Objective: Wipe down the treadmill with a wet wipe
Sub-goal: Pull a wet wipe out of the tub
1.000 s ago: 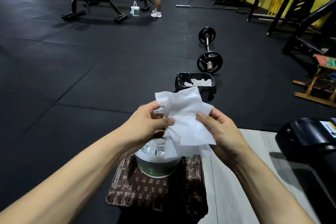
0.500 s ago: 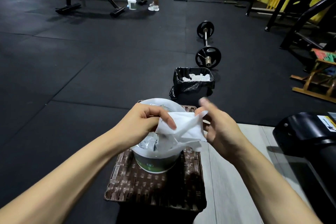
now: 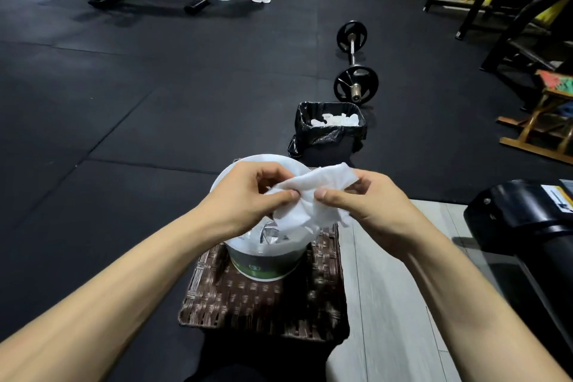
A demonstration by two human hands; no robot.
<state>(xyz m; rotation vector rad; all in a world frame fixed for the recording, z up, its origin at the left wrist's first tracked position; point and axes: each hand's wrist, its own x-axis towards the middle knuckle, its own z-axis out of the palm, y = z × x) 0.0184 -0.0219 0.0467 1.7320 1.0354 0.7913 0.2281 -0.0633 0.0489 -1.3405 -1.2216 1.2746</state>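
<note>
**Wipe in both hands, above the tub**

I hold the wet wipe [image 3: 313, 195] between both hands, just over the open wipe tub [image 3: 266, 260]. My left hand [image 3: 248, 195] pinches its left edge between thumb and curled fingers; my right hand [image 3: 362, 205] pinches the bunched middle the same way, thumb on top. The sheet looks limp, thin and damp, almost weightless, so I judge it will crumple and cling rather than hold a shape. Folding it into a flat pad and pressing it under my fingers should serve better than pinching a corner, and it may tear if dragged over a sharp edge.

The tub is round, white-rimmed, smooth plastic with a green band, and shiny foil shows inside it. It stands on a brown woven wicker stand [image 3: 263, 301]. To my right sits the treadmill [image 3: 521, 220], glossy hard black plastic, rounded, on pale flooring. Beyond, a bin [image 3: 328, 133] lined with crinkled black film holds white scraps, then a steel barbell [image 3: 353, 65] on the matte rubber floor [image 3: 124, 102].
</note>
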